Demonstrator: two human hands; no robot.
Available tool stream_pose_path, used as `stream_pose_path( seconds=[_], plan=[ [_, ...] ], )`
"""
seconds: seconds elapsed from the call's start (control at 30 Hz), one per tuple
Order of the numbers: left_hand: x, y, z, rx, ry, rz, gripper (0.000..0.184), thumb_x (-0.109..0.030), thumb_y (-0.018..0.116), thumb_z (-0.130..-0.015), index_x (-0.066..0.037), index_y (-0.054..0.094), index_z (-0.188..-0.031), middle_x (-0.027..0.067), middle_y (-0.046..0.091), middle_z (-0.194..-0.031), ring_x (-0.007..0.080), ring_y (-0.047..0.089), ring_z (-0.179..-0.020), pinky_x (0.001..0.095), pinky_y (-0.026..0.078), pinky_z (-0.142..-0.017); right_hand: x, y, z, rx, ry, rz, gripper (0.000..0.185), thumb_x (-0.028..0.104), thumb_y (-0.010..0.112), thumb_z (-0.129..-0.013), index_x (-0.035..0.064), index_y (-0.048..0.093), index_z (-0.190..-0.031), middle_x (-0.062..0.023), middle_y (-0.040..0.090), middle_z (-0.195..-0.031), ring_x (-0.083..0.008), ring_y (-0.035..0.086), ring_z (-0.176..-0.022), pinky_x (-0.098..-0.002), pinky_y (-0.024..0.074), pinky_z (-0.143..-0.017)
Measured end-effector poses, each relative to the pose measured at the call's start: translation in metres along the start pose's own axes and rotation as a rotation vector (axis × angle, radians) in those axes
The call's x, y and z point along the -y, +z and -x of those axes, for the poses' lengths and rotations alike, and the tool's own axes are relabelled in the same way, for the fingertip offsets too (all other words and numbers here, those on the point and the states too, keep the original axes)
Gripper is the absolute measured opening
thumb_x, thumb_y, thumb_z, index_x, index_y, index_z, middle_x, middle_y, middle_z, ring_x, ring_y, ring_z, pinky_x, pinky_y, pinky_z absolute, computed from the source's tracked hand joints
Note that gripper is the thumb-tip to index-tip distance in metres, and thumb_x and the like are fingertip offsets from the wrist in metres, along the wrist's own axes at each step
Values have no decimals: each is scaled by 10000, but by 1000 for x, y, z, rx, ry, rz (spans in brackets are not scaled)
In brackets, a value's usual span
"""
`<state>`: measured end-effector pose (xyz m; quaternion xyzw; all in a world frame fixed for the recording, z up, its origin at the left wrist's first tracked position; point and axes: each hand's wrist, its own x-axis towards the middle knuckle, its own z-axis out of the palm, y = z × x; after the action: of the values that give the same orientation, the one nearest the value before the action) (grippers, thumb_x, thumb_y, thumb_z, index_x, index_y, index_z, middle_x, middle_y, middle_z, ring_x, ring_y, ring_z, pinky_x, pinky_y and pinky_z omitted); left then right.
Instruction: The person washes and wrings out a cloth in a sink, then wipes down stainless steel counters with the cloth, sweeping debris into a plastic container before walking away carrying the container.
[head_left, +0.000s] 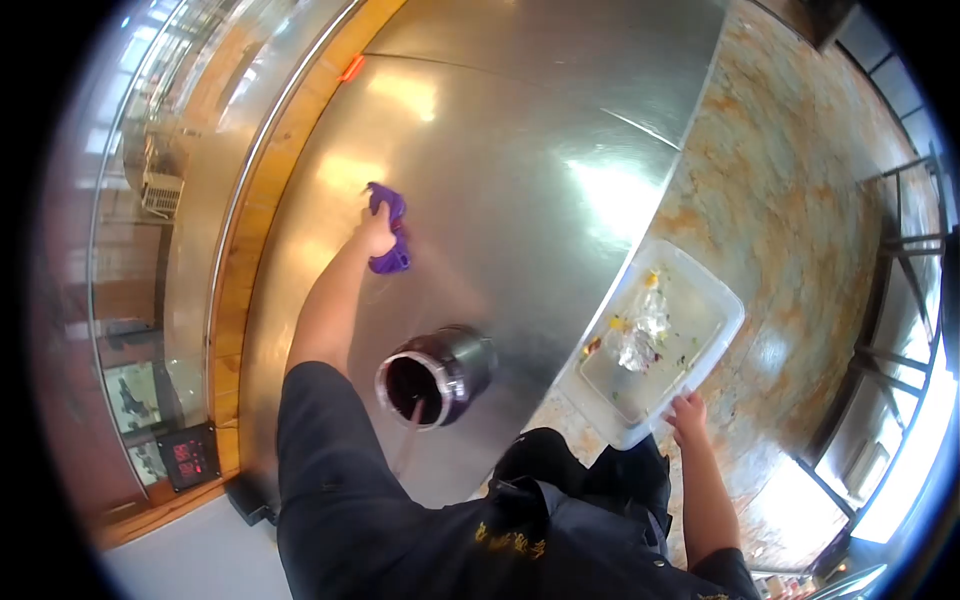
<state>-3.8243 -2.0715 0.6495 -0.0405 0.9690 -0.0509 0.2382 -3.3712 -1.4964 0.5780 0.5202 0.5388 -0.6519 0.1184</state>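
Observation:
My left hand (pixel 376 232) is closed around a bunched purple cloth (pixel 390 258), pressed against the stainless-steel counter (pixel 520 240). On the other side, my right hand (pixel 687 415) grips the near corner of a clear plastic tub (pixel 715 345), fingers at its rim. Crumpled, shiny wrapping (pixel 645 335) and small yellow, green and reddish scraps lie inside it. The tub is held beside the counter's right edge, over the floor. A dark round pot (pixel 470 365) with a shiny rim stands on the counter between my arms, a pale handle rising from its mouth.
A wooden ledge (pixel 232 300) and glass panels border the counter on the left, with a red digital display (pixel 188 458) low down. A small orange-red object (pixel 352 68) sits at the far left edge. Marbled floor (pixel 800 230) extends right toward metal racks (pixel 915 245).

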Motion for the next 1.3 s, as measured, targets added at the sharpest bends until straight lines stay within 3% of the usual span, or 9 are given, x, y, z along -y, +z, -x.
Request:
stream_pose_path(
  seconds=[0.27, 0.43, 0.57, 0.73, 0.8, 0.9, 1.1, 1.2, 1.3],
  plan=[
    [-264, 0, 185, -244, 687, 126, 404, -150, 623, -827, -115, 531, -1220, 241, 572, -1110, 444, 614, -938, 514, 518, -765, 9, 3, 38, -60, -187, 173, 160, 131, 647, -784, 17, 541, -821, -56, 510, -706, -164, 537, -603, -345, 521, -499],
    [-361, 38, 315, -175, 876, 704, 520, 15, 587, -770, -90, 602, -1279, 227, 546, -1189, 406, 553, -1111, 428, 463, -963, 5, 5, 83, -80, -266, 138, 167, 147, 651, -793, 21, 551, -839, -53, 509, -734, -178, 541, -640, -358, 536, -522],
    [-295, 21, 297, -195, 775, 1356, 544, 19, 553, -720, -27, 598, -1261, 222, 585, -1119, 360, 579, -1063, 398, 466, -962, 24, 37, 123, -114, -273, 116, 152, 134, 642, -795, 25, 555, -854, -54, 520, -772, -196, 555, -673, -371, 542, -543],
    [-27, -8, 278, -308, 331, 1723, 556, -10, 499, -759, 21, 541, -1313, 150, 657, -1135, 251, 626, -1031, 374, 499, -918, 33, 66, 183, -174, -324, 119, 157, 125, 633, -795, 29, 561, -896, -52, 526, -789, -198, 563, -687, -374, 541, -556],
    [87, 57, 229, -637, 27, 1309, 549, -45, 531, -770, 9, 544, -1316, 217, 634, -1211, 319, 606, -1139, 407, 484, -968, 25, 81, 192, -203, -352, 129, 161, 128, 631, -794, 36, 566, -909, -50, 528, -792, -191, 561, -695, -372, 536, -560],
    [171, 93, 183, -550, -552, 849, 618, -198, 579, -835, 1, 441, -1404, 270, 533, -1330, 413, 555, -1195, 473, 462, -1007, 0, 89, 183, -190, -388, 109, 152, 131, 627, -793, 47, 571, -907, -45, 529, -794, -179, 558, -694, -358, 527, -554],
    [94, -16, 167, -624, -66, 643, 634, -187, 589, -823, -89, 422, -1427, 260, 488, -1372, 415, 509, -1240, 473, 437, -1016, -26, 95, 193, -230, -338, 118, 151, 133, 626, -792, 57, 569, -909, -31, 521, -782, -172, 542, -666, -347, 519, -532],
    [-5, -45, 207, -649, 159, 494, 469, -179, 605, -854, -99, 504, -1305, 214, 583, -1119, 388, 596, -1042, 485, 506, -850, -26, 96, 201, -243, -381, 174, 149, 139, 624, -799, 57, 569, -911, -34, 526, -792, -172, 547, -678, -364, 538, -550],
    [-117, 25, 271, -615, 524, 536, 410, -150, 593, -862, -115, 515, -1262, 185, 571, -1110, 388, 597, -975, 517, 529, -742, -47, 92, 204, -241, -400, 188, 153, 147, 628, -809, 51, 569, -913, -43, 536, -804, -176, 557, -682, -379, 557, -568]
  ],
)
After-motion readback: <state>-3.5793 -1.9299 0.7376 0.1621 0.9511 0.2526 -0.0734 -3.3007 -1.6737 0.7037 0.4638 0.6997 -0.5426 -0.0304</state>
